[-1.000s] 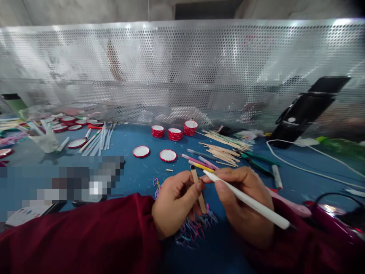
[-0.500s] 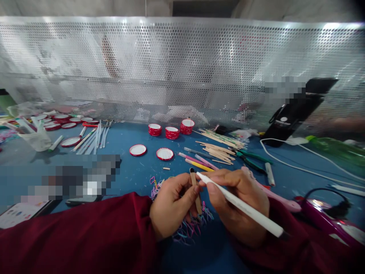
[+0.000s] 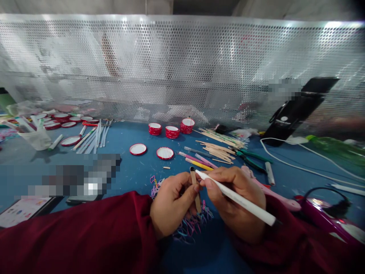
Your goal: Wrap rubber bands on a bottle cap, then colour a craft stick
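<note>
Between the thumb and fingers of my left hand (image 3: 173,203) is a flat wooden craft stick (image 3: 197,198), tilted upright, its top end coloured black. My right hand (image 3: 238,201) grips a white marker (image 3: 236,198) like a pen. The marker's tip is right beside the blackened end of the stick; whether they touch I cannot tell. Under my left hand lies a tangle of pink, purple and blue strings (image 3: 189,230), partly hidden by the fingers.
Red-rimmed lids (image 3: 164,153) and stacks of them (image 3: 172,132) stand ahead. Wooden sticks (image 3: 218,152), coloured pens (image 3: 199,161) and green-handled pliers (image 3: 252,159) lie to the right, near a white cable (image 3: 302,167). Phones (image 3: 25,209) and a cup of markers (image 3: 35,139) are at the left.
My right hand and the marker have shifted slightly left, bringing the tip closer to the stick's black end. My left hand stays almost still.
</note>
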Demonstrator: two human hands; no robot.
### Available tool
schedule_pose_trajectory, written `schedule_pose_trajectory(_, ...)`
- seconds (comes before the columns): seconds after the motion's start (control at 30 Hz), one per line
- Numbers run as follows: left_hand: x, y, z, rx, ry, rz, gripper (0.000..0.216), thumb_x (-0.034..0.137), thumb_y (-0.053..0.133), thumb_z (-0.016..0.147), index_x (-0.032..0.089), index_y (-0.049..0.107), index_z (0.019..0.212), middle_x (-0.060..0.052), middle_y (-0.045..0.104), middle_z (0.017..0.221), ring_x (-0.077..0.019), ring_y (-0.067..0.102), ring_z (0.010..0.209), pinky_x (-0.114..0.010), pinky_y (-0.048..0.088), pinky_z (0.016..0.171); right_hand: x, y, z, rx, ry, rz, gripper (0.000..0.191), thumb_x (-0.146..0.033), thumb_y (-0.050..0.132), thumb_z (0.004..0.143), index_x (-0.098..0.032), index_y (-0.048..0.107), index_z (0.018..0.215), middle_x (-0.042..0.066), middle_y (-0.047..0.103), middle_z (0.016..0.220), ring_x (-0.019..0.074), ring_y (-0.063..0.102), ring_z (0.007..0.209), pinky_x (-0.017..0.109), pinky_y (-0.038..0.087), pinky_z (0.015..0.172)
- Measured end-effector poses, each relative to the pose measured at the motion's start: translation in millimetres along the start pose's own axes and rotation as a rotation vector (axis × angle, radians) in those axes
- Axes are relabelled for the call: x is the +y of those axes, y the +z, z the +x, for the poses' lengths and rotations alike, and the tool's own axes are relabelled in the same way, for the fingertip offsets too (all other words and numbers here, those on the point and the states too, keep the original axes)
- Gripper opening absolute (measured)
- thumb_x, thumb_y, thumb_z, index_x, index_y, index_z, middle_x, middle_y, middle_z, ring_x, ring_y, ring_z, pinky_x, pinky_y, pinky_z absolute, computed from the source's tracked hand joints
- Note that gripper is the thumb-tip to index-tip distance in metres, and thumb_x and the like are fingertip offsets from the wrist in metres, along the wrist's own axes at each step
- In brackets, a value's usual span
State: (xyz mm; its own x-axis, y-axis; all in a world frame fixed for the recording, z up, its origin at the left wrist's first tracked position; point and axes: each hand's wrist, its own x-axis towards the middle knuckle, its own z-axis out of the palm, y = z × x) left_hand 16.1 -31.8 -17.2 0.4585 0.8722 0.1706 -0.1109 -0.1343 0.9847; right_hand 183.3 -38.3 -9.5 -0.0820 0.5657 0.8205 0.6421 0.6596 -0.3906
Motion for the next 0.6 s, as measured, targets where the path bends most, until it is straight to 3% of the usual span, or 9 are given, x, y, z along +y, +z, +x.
schedule_pose_trajectory(0.6,-0.7,-0.3,1.0,0.002,0.006,-0.020,0.031,0.046,0.055,0.097,0.018,0.054,0.082,0.002,0.058,0.060,-0.0088,0.052,0.047,-0.019,0.043,0.046,1.5,1.2,-2.4,-0.029,0.054,0.099,0.009,-0.023,0.068,0.089,-0.026,0.062,0.094,0.002,0.076,0.091,0.0206,0.074,0.082,0.034,0.059,0.072)
